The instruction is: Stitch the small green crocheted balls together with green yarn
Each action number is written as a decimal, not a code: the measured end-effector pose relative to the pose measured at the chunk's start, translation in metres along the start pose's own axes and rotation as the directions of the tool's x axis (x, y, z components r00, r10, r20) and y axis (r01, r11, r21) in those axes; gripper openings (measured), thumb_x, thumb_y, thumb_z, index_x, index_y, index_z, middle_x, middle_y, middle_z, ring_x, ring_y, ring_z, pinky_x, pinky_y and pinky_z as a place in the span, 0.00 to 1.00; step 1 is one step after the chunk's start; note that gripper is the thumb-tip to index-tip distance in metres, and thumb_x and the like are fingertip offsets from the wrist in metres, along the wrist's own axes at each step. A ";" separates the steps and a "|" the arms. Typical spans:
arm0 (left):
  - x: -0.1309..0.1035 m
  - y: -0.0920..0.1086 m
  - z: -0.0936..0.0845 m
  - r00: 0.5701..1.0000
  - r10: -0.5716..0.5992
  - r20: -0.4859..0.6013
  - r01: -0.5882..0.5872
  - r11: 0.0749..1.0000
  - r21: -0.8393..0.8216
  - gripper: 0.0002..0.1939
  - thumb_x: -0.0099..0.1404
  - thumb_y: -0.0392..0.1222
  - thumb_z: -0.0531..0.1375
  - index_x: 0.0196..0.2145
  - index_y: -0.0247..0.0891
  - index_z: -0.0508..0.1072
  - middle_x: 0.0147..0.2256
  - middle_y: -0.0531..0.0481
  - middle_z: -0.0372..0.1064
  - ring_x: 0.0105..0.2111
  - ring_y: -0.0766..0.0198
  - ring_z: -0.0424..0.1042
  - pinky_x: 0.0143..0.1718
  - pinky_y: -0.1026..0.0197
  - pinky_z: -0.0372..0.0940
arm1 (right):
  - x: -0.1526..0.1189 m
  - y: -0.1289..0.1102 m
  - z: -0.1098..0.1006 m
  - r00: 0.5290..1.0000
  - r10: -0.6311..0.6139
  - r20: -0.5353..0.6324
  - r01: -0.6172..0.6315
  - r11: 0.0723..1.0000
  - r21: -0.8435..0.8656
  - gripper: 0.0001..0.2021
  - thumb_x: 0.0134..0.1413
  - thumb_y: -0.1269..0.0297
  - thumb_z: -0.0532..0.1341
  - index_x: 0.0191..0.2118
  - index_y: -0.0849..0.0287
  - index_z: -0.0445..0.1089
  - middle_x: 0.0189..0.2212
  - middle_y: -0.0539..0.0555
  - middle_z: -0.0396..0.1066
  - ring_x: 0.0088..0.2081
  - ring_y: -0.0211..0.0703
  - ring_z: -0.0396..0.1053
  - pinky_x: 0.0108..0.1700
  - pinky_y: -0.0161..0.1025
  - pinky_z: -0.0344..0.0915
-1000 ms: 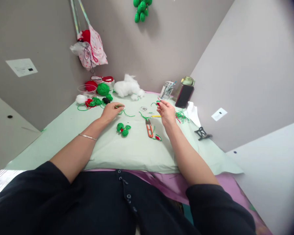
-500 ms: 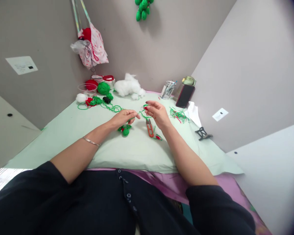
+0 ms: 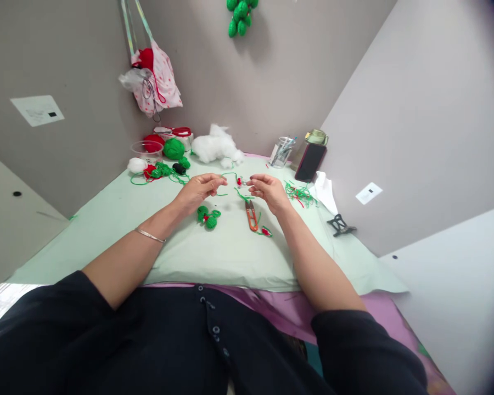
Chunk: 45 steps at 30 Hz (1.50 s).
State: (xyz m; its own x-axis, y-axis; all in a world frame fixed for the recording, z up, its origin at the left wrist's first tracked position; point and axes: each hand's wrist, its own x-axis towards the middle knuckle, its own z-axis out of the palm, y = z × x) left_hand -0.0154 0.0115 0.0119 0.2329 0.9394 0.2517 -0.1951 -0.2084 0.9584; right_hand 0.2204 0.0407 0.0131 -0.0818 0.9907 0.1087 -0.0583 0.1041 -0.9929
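Observation:
A small red crochet piece [image 3: 239,181] with a curved green yarn tail rests on the cloth between my hands. My left hand [image 3: 198,193] is beside that tail, fingers loosely bent and apart, with no clear grip on it. To the right of the red piece, my right hand [image 3: 269,192] hovers with curled, parted fingers and nothing visible in them. Orange thread snips [image 3: 252,215] lie below it, blades pointing away from me, touching cut green yarn ends. Another red piece [image 3: 265,231] with green yarn is beside their handle. A green crocheted cluster [image 3: 208,217] with a red centre sits below my left hand.
White stuffing [image 3: 216,145] and a green yarn ball [image 3: 174,148] sit at the back. Yarn scraps [image 3: 300,193], a phone [image 3: 311,162], a pen cup [image 3: 282,152] and a black hair claw [image 3: 341,224] are to the right. A fabric bag [image 3: 160,77] hangs on the wall.
My hands have moved apart, the left one farther left and upward. The red piece has left my right fingers and the yarn between the hands has gone slack. The green cluster is now uncovered.

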 end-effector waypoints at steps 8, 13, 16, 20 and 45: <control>0.001 0.000 -0.005 0.999 -0.038 0.004 0.038 0.987 -0.158 0.14 0.61 0.49 0.67 0.31 0.32 0.76 0.46 0.41 0.75 0.25 0.74 0.62 0.27 0.68 0.60 | 0.019 0.017 -0.037 0.976 -0.196 -0.096 0.058 0.660 -0.749 0.19 0.51 0.77 0.51 0.44 0.60 0.74 0.39 0.56 0.80 0.39 0.42 0.75 0.47 0.41 0.69; 0.003 0.002 -0.007 0.998 -0.056 0.013 0.057 0.967 -0.250 0.13 0.64 0.47 0.66 0.32 0.33 0.74 0.36 0.46 0.74 0.27 0.73 0.67 0.28 0.69 0.64 | 0.015 0.019 -0.044 0.995 -0.090 -0.031 0.002 0.349 -0.937 0.23 0.52 0.78 0.53 0.50 0.58 0.76 0.42 0.57 0.80 0.48 0.48 0.74 0.52 0.42 0.65; 0.003 0.003 -0.006 0.997 -0.072 0.006 0.071 0.962 -0.264 0.12 0.65 0.46 0.66 0.33 0.33 0.74 0.34 0.48 0.73 0.28 0.72 0.69 0.31 0.68 0.67 | 0.016 0.017 -0.041 0.988 -0.127 -0.092 -0.051 0.290 -0.956 0.20 0.59 0.73 0.52 0.50 0.57 0.77 0.43 0.58 0.80 0.49 0.50 0.73 0.51 0.43 0.65; 0.004 0.000 -0.007 0.996 -0.087 -0.008 0.083 0.965 -0.248 0.14 0.63 0.48 0.68 0.36 0.33 0.76 0.31 0.50 0.71 0.28 0.72 0.68 0.32 0.68 0.67 | 0.017 0.023 -0.033 0.993 -0.116 -0.020 -0.001 0.163 -0.987 0.18 0.63 0.68 0.52 0.49 0.57 0.78 0.51 0.62 0.75 0.53 0.54 0.69 0.52 0.44 0.64; -0.009 -0.015 0.017 0.996 0.003 0.092 -0.026 0.968 0.251 0.16 0.66 0.43 0.59 0.47 0.33 0.78 0.27 0.51 0.71 0.25 0.68 0.66 0.31 0.64 0.63 | -0.016 -0.009 0.028 0.999 0.026 0.025 -0.028 0.995 0.098 0.12 0.37 0.64 0.69 0.32 0.59 0.72 0.28 0.50 0.75 0.29 0.34 0.72 0.35 0.33 0.69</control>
State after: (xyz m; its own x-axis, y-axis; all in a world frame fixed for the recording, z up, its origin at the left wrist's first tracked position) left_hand 0.0016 0.0015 -0.0028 0.3190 0.9096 0.2662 0.0445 -0.2949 0.9545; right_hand 0.1948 0.0215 0.0213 -0.1081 0.9906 0.0840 -0.1532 0.0669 -0.9859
